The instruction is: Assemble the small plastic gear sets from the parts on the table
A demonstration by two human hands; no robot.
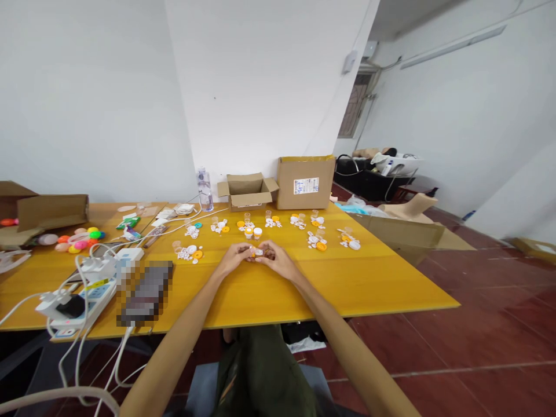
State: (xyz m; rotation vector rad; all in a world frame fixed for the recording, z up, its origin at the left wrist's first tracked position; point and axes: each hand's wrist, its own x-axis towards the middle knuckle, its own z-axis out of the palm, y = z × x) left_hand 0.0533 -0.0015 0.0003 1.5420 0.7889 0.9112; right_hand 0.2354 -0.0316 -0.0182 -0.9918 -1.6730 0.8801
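Both hands meet over the yellow wooden table [278, 301], fingers bent around a small white-and-orange plastic part [257, 252]. My left hand [236, 256] grips it from the left and my right hand [276, 259] from the right; the fingers hide much of it. Just beyond them stand two small capped containers, one with an orange-and-white top [248, 233] and one with a white lid [258, 233]. Small piles of white, orange and teal plastic parts with clear cups lie around, such as a left pile [187, 253] and a right pile [319, 240].
An open cardboard box [248, 200] and a closed carton [304, 184] stand at the back beside a water bottle [205, 190]. On the left are a power strip [98, 292] with cables, a blurred-out dark device [146, 292] and colourful balloons [80, 240].
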